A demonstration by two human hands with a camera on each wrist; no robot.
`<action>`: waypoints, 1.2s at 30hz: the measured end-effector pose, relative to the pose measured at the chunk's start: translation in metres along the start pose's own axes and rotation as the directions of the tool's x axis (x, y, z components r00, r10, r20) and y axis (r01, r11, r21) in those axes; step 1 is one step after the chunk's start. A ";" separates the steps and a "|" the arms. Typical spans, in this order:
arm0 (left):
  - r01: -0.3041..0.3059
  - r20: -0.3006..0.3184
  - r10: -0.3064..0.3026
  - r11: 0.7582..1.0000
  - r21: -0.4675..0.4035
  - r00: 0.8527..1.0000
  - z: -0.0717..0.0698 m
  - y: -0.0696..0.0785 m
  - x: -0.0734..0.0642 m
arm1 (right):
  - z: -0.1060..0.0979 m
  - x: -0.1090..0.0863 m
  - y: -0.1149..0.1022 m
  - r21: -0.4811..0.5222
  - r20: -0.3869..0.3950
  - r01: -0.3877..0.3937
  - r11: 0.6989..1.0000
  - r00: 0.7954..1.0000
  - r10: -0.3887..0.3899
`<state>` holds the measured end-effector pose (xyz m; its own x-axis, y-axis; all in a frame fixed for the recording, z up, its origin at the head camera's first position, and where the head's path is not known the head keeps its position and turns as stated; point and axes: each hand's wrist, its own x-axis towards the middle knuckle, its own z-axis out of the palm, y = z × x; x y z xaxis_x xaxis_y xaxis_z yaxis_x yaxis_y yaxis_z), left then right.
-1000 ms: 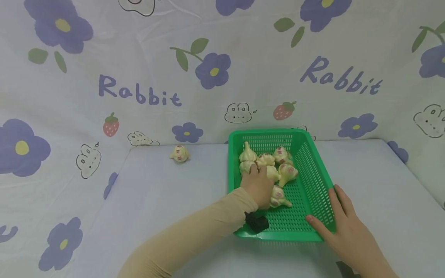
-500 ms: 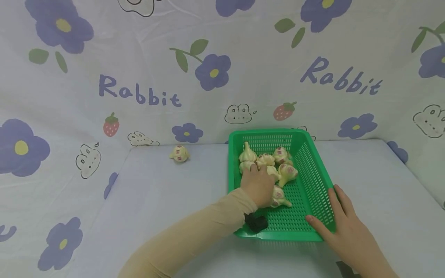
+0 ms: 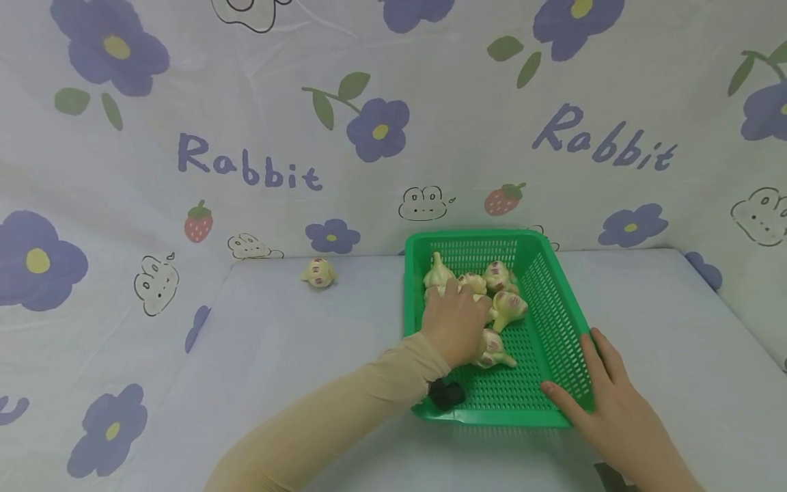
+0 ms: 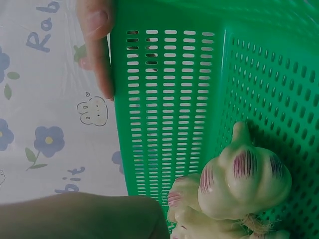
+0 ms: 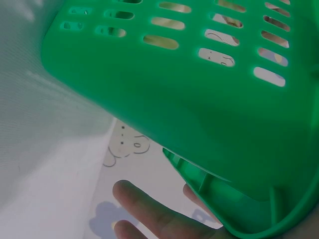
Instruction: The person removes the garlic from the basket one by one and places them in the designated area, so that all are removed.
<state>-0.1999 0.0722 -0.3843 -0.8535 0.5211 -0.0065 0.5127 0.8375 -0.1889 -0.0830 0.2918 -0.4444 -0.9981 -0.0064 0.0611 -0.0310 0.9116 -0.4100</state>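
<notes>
A green plastic basket [image 3: 501, 415] with slotted walls holds several garlic bulbs [image 3: 509, 307]. My left hand [image 3: 453, 324] reaches inside, its fingers bent over the bulbs on the left of the pile and gripping one garlic bulb, mostly hidden beneath the hand. In the left wrist view, part of that hand [image 4: 84, 216] shows at the lower left, near a purple-streaked bulb [image 4: 246, 181]. My right hand [image 3: 621, 403] holds the basket's right rim near its front corner, thumb over the edge and fingers outside. Its outer fingers [image 5: 149, 204] show below the basket in the right wrist view.
One garlic bulb [image 3: 319, 272] lies apart on the white tabletop [image 3: 295, 342], toward the back left. A printed cloth backdrop [image 3: 258, 82] rises behind the table. The basket's back rim is close to that backdrop.
My left hand has shifted slightly forward and left over the bulbs, covering more of the left one. The right hand and the basket have kept their places.
</notes>
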 end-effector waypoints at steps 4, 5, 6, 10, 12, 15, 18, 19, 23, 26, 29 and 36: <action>-0.003 -0.058 0.003 1.000 -0.010 0.998 -0.002 -0.003 -0.002 | 0.001 0.000 0.001 -0.002 -0.005 0.001 1.000 1.000 -0.001; -0.005 -0.069 0.004 1.000 -0.011 0.998 -0.002 -0.004 -0.003 | 0.001 0.000 0.001 -0.001 -0.003 0.001 1.000 1.000 -0.001; -0.004 -0.077 0.003 1.000 -0.010 0.997 -0.002 -0.004 -0.003 | 0.001 0.000 0.001 0.001 0.000 -0.001 1.000 1.000 0.001; 0.000 -0.108 -0.001 1.000 -0.006 0.994 -0.008 -0.008 -0.005 | 0.001 0.000 0.002 0.011 0.010 -0.007 1.000 1.000 0.007; 0.006 -0.118 -0.006 1.000 -0.008 0.993 -0.013 -0.010 -0.007 | 0.001 0.000 0.002 0.016 0.014 -0.012 1.000 1.000 0.012; 0.009 -0.155 -0.012 1.000 -0.016 0.988 -0.019 -0.016 -0.009 | 0.001 0.000 0.003 0.020 0.015 -0.013 1.000 1.000 0.013; 0.001 -0.200 -0.005 1.000 -0.024 0.980 -0.023 -0.022 -0.010 | 0.002 0.001 0.003 0.020 0.010 -0.010 1.000 1.000 0.009; -0.003 -0.215 -0.003 1.000 -0.028 0.977 -0.023 -0.024 -0.011 | 0.002 0.001 0.003 0.019 0.008 -0.009 1.000 1.000 0.009; -0.015 -0.253 0.007 0.999 -0.029 0.967 -0.026 -0.030 -0.014 | 0.002 0.001 0.004 0.013 0.009 -0.012 1.000 1.000 0.012; -0.017 -0.274 0.010 1.000 -0.023 0.962 -0.027 -0.034 -0.016 | 0.003 0.001 0.004 0.012 0.013 -0.018 1.000 1.000 0.017; -0.014 -0.312 0.009 1.000 -0.014 0.950 -0.028 -0.039 -0.019 | 0.002 0.000 0.004 0.017 0.017 -0.020 1.000 1.000 0.020; 0.004 -0.430 -0.003 1.000 0.001 0.903 -0.027 -0.055 -0.028 | 0.001 0.000 0.002 0.015 0.027 -0.021 1.000 0.999 0.021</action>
<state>-0.2015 0.0155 -0.3470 -0.7324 0.5386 0.4165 0.5091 0.8394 -0.1903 -0.0828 0.2935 -0.4462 -0.9996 0.0017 0.0282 -0.0104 0.9053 -0.4247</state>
